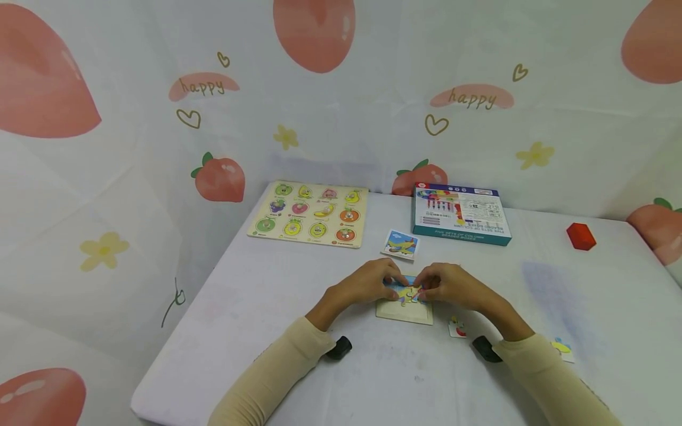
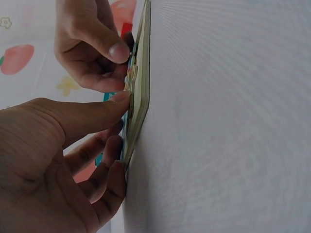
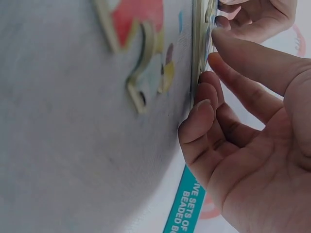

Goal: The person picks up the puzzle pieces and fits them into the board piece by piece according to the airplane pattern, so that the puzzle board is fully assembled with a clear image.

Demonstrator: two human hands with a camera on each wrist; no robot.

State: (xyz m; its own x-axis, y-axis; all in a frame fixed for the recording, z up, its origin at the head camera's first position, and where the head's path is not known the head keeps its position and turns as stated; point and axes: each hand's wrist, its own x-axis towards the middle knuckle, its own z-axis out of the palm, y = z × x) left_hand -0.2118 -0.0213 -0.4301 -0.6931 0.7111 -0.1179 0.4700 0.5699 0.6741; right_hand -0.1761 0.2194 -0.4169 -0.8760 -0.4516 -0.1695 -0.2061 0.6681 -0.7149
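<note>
A small wooden puzzle tray (image 1: 405,318) lies on the table, its upper part covered by blue and yellow puzzle pieces (image 1: 407,296). My left hand (image 1: 372,281) reaches in from the left, thumb and curled fingers on a piece. In the left wrist view, its thumb tip presses at a slightly raised piece (image 2: 132,75), fingertips along the far side. From the right, my right hand (image 1: 450,285) pinches at a piece with thumb and index finger, its other fingers (image 3: 197,121) curled at the tray's side. The fingers partly hide the pieces.
A loose puzzle piece (image 1: 456,327) with red and yellow lies right of the tray, another piece (image 1: 562,349) by the right sleeve. Behind are a picture card (image 1: 401,244), a fruit board (image 1: 306,216), a flat teal-edged box (image 1: 460,216) and a red block (image 1: 581,236).
</note>
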